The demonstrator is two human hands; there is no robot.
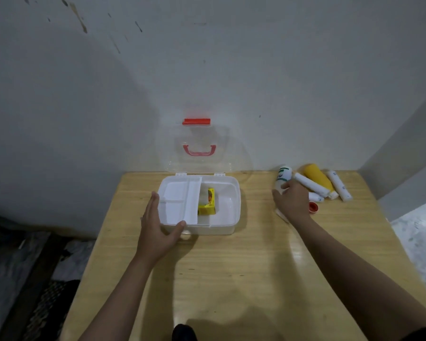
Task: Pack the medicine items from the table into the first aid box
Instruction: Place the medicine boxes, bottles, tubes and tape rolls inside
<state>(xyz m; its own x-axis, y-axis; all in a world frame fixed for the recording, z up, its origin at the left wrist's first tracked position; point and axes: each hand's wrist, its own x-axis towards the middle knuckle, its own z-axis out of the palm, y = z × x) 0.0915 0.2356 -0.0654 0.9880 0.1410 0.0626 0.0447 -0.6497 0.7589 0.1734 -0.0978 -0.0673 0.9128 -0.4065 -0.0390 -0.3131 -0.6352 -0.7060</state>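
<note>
Left hand (158,230) flat and open, thumb splayed, forearm angled in, right hand (292,201) reaching forward, fingers curled down, arm outstretched

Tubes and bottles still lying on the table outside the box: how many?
5 visible: white green-striped bottle under the right hand, long white tube, yellow tube, far-right white tube, small white tube. The hand may hide more.

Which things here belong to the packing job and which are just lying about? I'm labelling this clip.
Job:
- first aid box
- yellow carton inside it
- white bottle, under the right hand
- yellow tube
- white tubes
- left hand, on the box

Lying about:
- cloth on the floor, left of the table
</note>
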